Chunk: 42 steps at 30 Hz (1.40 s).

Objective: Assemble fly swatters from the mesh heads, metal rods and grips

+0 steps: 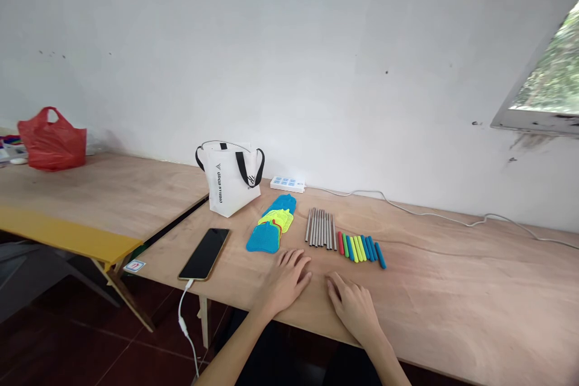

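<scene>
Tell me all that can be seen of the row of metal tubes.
The metal tubes are thin, straight and silvery grey, with dark, hollow-looking near ends. They lie close together on the wooden table, roughly parallel, pointing away from the person, their ends uneven. Coloured sticks lie beside them; the left hand rests nearby, apart.

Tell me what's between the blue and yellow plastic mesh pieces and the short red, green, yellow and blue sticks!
In the head view, a row of slim grey metal rods lies there.
</scene>
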Each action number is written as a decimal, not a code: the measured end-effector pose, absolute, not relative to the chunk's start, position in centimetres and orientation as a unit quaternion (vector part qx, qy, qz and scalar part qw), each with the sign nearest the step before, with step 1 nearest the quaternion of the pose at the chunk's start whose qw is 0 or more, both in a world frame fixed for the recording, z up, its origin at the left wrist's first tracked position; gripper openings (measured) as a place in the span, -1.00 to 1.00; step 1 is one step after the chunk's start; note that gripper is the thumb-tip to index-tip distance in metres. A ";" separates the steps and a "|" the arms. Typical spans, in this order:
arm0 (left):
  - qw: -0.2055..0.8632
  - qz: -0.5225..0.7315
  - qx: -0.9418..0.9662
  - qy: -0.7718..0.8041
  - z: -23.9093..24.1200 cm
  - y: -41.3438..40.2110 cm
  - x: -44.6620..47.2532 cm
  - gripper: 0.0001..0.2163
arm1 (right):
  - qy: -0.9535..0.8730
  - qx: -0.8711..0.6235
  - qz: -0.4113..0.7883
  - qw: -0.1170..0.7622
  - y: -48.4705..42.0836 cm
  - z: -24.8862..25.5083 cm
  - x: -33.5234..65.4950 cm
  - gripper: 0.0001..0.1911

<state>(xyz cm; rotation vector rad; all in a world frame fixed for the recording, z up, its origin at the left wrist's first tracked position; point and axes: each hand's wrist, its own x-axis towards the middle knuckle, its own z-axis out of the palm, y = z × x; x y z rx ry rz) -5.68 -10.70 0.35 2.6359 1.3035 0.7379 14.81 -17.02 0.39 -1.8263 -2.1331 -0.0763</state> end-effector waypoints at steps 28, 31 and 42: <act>0.015 0.292 0.750 0.594 0.9 -7.7 -9.5 -0.69 | -0.751 -0.638 -0.026 0.170 -17.2 0.7 14.8 -0.68; 0.020 0.256 0.741 0.620 0.8 -7.2 -10.6 -0.70 | -0.750 -0.641 -0.010 0.162 -17.2 0.7 14.8 -0.64; -0.036 0.259 0.698 0.667 0.0 -6.7 -10.8 -0.55 | -0.746 -0.647 0.002 0.155 -17.0 0.6 14.9 -0.64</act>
